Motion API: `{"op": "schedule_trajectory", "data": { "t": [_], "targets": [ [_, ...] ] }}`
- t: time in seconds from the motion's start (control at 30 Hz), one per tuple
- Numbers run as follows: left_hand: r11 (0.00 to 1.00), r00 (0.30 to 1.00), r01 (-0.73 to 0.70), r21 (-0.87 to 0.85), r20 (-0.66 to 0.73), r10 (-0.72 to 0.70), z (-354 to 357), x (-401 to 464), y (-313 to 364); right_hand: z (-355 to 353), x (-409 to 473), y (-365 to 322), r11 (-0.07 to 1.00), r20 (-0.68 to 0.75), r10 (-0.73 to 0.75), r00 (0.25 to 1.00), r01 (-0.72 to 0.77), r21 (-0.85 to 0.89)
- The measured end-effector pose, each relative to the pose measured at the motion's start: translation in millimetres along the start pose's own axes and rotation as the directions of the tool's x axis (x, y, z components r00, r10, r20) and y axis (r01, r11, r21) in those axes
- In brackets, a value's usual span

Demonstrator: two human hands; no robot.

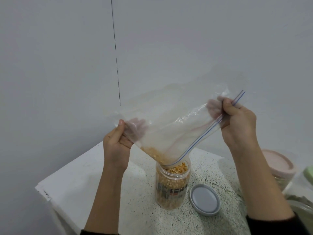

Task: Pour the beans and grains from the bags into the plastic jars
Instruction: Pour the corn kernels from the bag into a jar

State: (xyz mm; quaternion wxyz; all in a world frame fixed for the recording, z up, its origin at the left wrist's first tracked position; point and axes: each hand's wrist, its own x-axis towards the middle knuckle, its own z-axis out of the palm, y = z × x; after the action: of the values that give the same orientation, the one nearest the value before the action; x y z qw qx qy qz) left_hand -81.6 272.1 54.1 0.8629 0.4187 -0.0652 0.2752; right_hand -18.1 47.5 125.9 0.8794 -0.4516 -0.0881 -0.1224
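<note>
The speckled tabletop (138, 192) ran out from a pale wall, its white left corner jutting toward the camera. Above that corner the left hand (118, 141) was raised, its thumb lying on the near face of a clear zip-top bag (169, 126) and its fingers (137, 128) showing dimly through the plastic behind, so the bag's lower left corner was pinched between them. The bag hung tilted across the middle of the view, stretched between both hands, with its zip edge, marked by a thin blue line, sloping down to the right of centre. The last yellow kernels (152, 154) lay gathered along the bag's low side, sliding toward its mouth, which dipped into the open neck of a clear plastic jar (171, 187). The jar stood upright on the tabletop, filled nearly to the brim with the same kernels and wrapped with a dark label. Just beside it, to the right, a grey lid (205, 200) lay flat on the table. Higher up, the right hand (237, 122) gripped the bag's upper zip corner, fingers curled tightly round the bunched plastic. At the far right edge stood a pink-lidded container (279, 165), partly hidden behind the right forearm.
</note>
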Motion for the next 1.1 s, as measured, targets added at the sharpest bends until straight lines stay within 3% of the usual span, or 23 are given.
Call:
{"op": "schedule_trajectory", "data": {
  "t": [0.37, 0.5, 0.6, 0.67, 1.1],
  "targets": [
    [0.995, 0.994, 0.102, -0.012, 0.031, -0.101, -11, 1, -20, -5, 2, 2, 1.000, -0.018, -0.002, 1.000, 0.001, -0.013],
    [0.983, 0.956, 0.173, 0.055, 0.232, -0.181, -24, -4, -32, -7, 3, 7, 1.000, -0.030, 0.012, 0.999, -0.011, 0.019],
    [0.953, 0.923, 0.191, 0.236, 0.288, -0.257, -29, -16, -40, -9, 3, 8, 0.999, -0.034, 0.006, 0.999, -0.005, 0.033],
    [0.931, 0.926, 0.194, 0.308, 0.257, -0.277, -28, -18, -42, -9, 2, 8, 0.999, -0.024, 0.005, 1.000, -0.004, 0.042],
    [0.937, 0.989, 0.109, 0.331, 0.058, -0.136, -6, -3, -43, -10, -1, 6, 0.991, -0.053, 0.017, 0.998, -0.009, 0.134]
  ]
}}
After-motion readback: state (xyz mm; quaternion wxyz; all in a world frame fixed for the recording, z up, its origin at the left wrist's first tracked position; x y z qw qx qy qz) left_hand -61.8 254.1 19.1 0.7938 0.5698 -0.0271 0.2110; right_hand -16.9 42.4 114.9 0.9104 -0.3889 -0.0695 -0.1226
